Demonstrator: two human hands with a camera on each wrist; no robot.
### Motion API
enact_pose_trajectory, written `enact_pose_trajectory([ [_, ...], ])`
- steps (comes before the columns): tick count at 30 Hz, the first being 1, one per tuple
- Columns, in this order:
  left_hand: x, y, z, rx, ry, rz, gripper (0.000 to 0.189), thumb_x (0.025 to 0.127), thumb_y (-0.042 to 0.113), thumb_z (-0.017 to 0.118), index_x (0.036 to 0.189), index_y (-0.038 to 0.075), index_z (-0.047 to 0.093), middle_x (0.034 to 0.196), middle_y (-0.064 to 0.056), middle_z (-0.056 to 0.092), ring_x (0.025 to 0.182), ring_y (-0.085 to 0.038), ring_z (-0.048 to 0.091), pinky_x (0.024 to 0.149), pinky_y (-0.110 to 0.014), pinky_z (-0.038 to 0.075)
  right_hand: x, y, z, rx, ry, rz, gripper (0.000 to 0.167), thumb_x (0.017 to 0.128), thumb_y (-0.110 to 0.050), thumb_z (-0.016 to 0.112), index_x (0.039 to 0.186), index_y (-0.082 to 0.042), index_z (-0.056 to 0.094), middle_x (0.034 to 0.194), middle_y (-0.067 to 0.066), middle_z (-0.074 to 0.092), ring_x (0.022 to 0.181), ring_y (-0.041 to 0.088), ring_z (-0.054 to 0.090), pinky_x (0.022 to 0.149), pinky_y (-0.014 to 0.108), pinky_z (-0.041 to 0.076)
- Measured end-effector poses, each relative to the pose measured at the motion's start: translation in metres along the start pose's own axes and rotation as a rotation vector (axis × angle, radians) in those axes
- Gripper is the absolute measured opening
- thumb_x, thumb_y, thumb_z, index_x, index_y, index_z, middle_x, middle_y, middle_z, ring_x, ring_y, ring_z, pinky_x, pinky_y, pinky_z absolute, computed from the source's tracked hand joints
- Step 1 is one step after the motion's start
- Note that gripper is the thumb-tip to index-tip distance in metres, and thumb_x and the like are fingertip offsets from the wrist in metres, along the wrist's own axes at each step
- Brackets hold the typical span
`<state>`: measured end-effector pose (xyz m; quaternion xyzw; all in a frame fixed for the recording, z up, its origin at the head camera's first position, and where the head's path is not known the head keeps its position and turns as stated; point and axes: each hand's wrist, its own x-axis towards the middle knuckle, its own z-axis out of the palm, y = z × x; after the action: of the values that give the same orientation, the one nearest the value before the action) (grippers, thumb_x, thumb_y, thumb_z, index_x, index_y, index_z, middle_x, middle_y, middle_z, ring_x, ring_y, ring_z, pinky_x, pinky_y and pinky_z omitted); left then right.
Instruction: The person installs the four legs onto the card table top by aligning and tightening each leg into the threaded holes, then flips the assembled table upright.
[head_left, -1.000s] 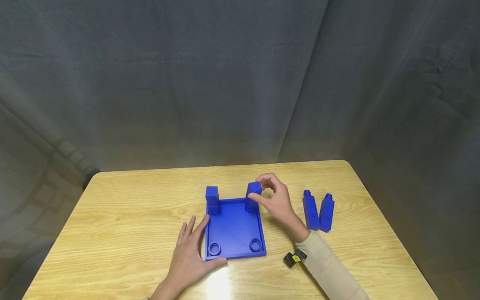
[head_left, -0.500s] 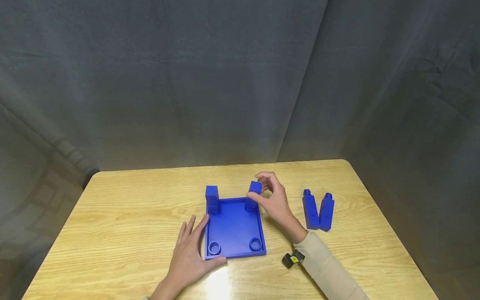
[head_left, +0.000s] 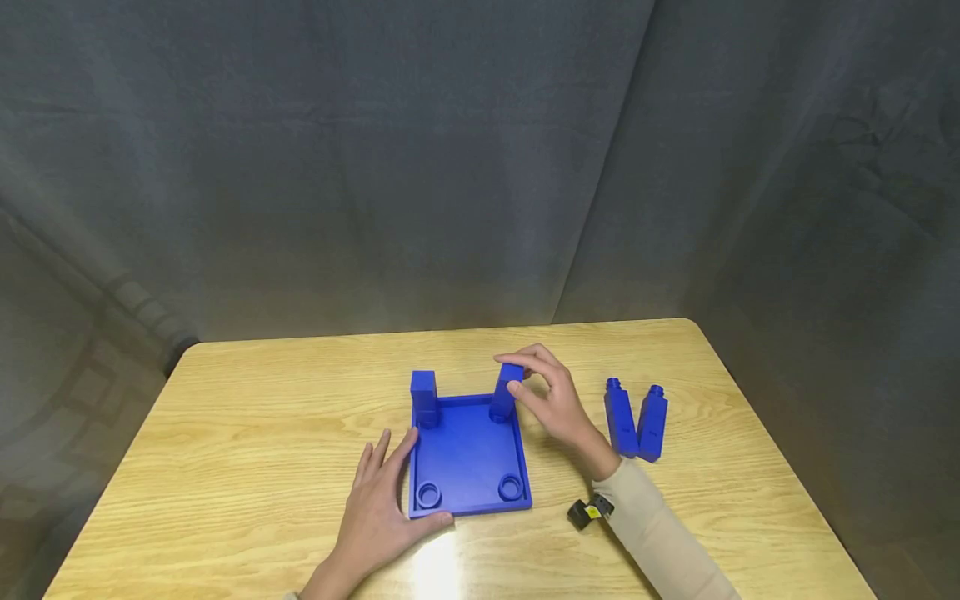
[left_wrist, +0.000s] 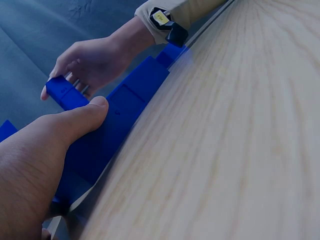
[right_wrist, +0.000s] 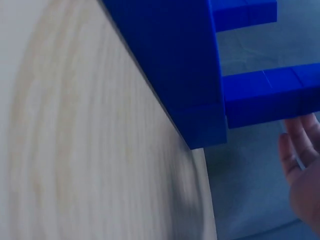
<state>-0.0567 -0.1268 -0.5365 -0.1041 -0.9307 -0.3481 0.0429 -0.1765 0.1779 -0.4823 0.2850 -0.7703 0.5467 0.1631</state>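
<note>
A square blue tabletop [head_left: 468, 458] with a raised rim lies on the table. My left hand [head_left: 378, 508] spans its near left corner, index finger against the left side and thumb along the front edge; in the left wrist view the thumb [left_wrist: 90, 115] presses on its side. At the far right corner my right hand [head_left: 551, 404] holds an upright blue square leg [head_left: 502, 402] between thumb and fingers, the index finger across its top. Another leg [head_left: 424, 398] stands upright at the far left corner. Round sockets [head_left: 429, 496] show at both near corners.
Two loose blue legs with threaded ends, one [head_left: 621, 423] beside the other [head_left: 652, 427], lie to the right of the right forearm. A black wrist camera [head_left: 589, 511] sits on the right sleeve [head_left: 660, 533]. Grey curtains [head_left: 375, 208] hang behind the wooden table [head_left: 247, 433].
The right index finger has come forward over the leg's top and the thumb has shifted right along its side. The left hand and tabletop stay put.
</note>
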Motion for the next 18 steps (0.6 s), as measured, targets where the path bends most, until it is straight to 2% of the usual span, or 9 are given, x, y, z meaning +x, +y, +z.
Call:
enact_pose_trajectory([
  [5,0.0003,0.0006,-0.0004,-0.002,-0.001,0.001,0.128,0.069,0.075,0.093,0.173,0.021,0.042,0.173,-0.03,0.039,0.16,-0.063,0.026,0.125,-0.083,0.023,0.0016,0.0021,-0.0062,0.049,-0.067,-0.055,0.037,0.113,-0.026,0.063,0.139,-0.002,0.074,0.126,0.016,0.071,0.113,0.02,0.064,0.096,0.034,0.052],
  [7,0.0005,0.0007,-0.0006,-0.002,-0.001,0.001,0.128,0.069,0.076,0.093,0.173,0.021,0.042,0.173,-0.03,0.038,0.16,-0.063,0.026,0.125,-0.083,0.023,0.0026,0.0007,-0.0072,0.063,-0.083,-0.062,0.038,0.114,-0.028,0.063,0.139,-0.002,0.074,0.128,0.017,0.072,0.115,0.02,0.064,0.097,0.032,0.052],
  [12,0.0004,0.0007,-0.0008,-0.003,-0.007,-0.005,0.127,0.069,0.076,0.092,0.173,0.022,0.042,0.173,-0.031,0.038,0.159,-0.066,0.025,0.123,-0.085,0.024,0.0022,-0.0012,-0.0071,0.089,-0.091,-0.039,0.033,0.108,-0.009,0.067,0.139,0.0,0.072,0.131,0.021,0.073,0.121,0.019,0.065,0.103,0.029,0.051],
  [15,0.0005,0.0008,-0.0007,-0.006,-0.012,-0.01,0.127,0.069,0.077,0.092,0.173,0.023,0.042,0.173,-0.031,0.037,0.158,-0.066,0.025,0.122,-0.086,0.024,0.0016,-0.0005,-0.0053,0.084,-0.084,-0.006,0.036,0.102,0.002,0.069,0.138,0.001,0.071,0.13,0.024,0.073,0.118,0.018,0.064,0.106,0.028,0.049],
  [18,0.0006,0.0011,-0.0008,-0.01,-0.017,-0.015,0.127,0.069,0.077,0.092,0.173,0.024,0.041,0.173,-0.031,0.037,0.159,-0.066,0.025,0.123,-0.085,0.023,0.0004,-0.0007,-0.0034,0.048,-0.068,0.037,0.037,0.1,0.004,0.073,0.136,0.0,0.072,0.128,0.023,0.074,0.114,0.017,0.063,0.106,0.03,0.049],
])
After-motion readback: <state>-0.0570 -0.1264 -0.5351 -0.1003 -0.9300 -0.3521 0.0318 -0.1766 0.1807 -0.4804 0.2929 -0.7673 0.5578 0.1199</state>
